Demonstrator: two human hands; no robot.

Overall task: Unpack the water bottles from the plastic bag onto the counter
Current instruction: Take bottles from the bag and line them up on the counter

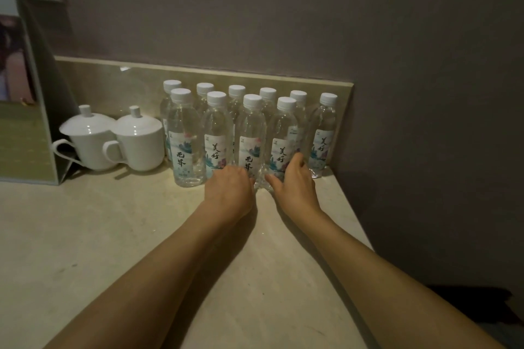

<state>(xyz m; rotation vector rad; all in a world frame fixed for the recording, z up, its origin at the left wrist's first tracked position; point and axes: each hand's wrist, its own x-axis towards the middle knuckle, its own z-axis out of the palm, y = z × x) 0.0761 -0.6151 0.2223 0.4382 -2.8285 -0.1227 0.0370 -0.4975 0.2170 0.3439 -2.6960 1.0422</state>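
Bare pale stone counter (113, 235) stretches open behind both wrists, its right edge dropping away just beside the right hand (295, 181). That hand's fingers curl round a clear front-row bottle (282, 144); the left hand (229, 187) grips the base of the neighbouring bottle (249, 133). Ahead of the fingertips, white-capped water bottles (323, 133) stand upright against the backsplash (113, 85); left, two lidded white cups (139, 139).

Water bottles (249, 136) with white labels (brush calligraphy), some reading 美好, others 无界, small logo illegible
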